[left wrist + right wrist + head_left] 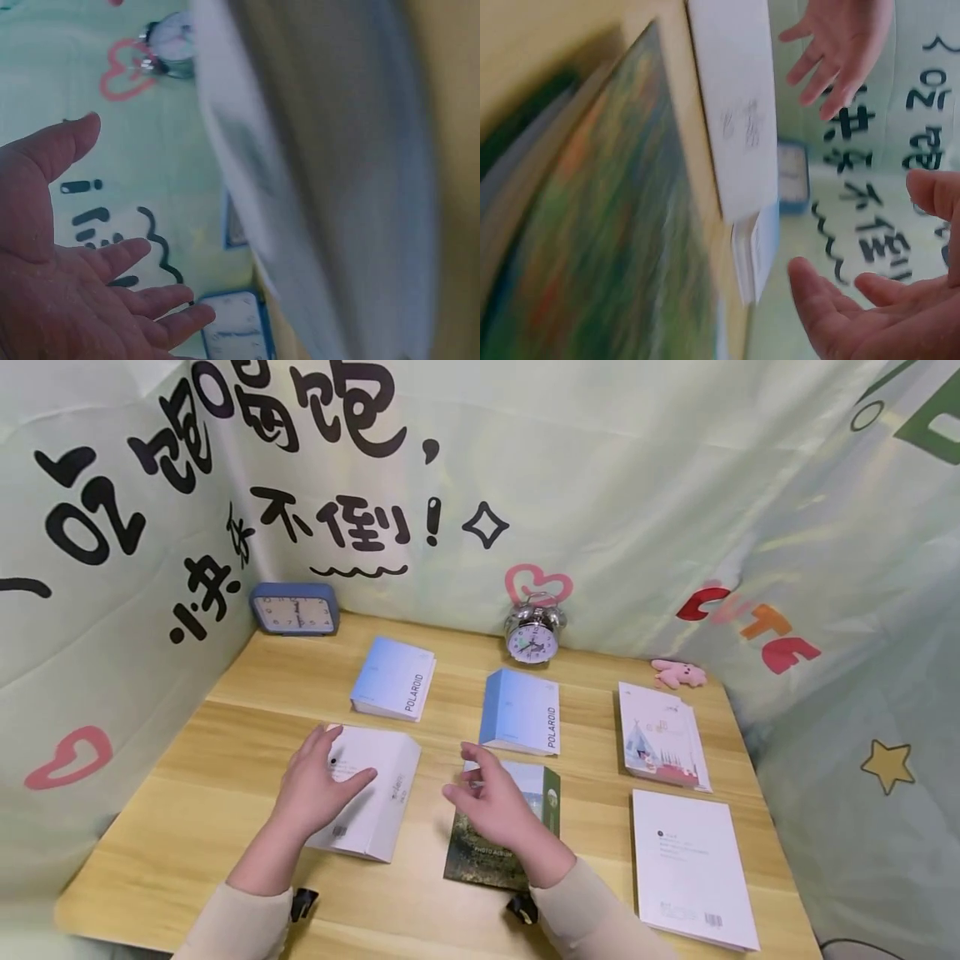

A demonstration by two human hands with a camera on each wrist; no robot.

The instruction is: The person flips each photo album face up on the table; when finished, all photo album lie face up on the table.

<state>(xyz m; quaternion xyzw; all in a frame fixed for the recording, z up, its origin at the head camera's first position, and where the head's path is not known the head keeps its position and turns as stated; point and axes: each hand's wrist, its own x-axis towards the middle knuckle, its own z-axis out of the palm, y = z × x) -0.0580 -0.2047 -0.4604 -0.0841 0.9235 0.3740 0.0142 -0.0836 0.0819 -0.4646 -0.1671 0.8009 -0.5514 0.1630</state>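
My left hand [315, 781] hovers over a white album [392, 793] lying on the table, its fingers spread and holding nothing. In the left wrist view that hand [82, 277] shows an upturned palm beside the blurred white album [255, 150]. Above a dark green photo album [480, 860] my right hand [491, 797] is raised, fingers loosely bent around air. The right wrist view has this hand [885, 300] next to the album's mottled cover [622, 217], with the left hand [847, 52] farther off.
Two blue POLAROID albums [393, 677] stand behind the hands. On the right lie a tent-print album [660, 735] and a second white album [693, 868]. A blue clock [295, 608], a silver alarm clock [532, 631] and a pink plush toy [678, 673] line the back edge.
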